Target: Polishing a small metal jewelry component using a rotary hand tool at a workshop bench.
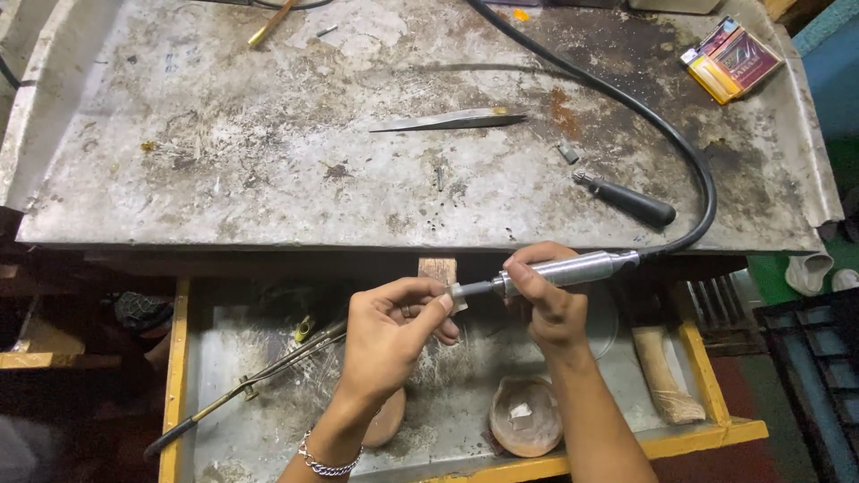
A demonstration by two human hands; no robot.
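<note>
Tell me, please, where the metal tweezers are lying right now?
In the head view, the tweezers lie flat on the worn metal bench top, near its centre, left of the black flexible hose and beyond both hands.

On the counter (pixel 268 161) I see tweezers (pixel 452 119) at centre, a small handled tool (pixel 631 201) to their right, a packet (pixel 732 58) at the far right corner. Below, in the open drawer (pixel 176 358), a shell dish (pixel 525 416) lies right of my left wrist, a torch (pixel 250 385) at left.
</note>
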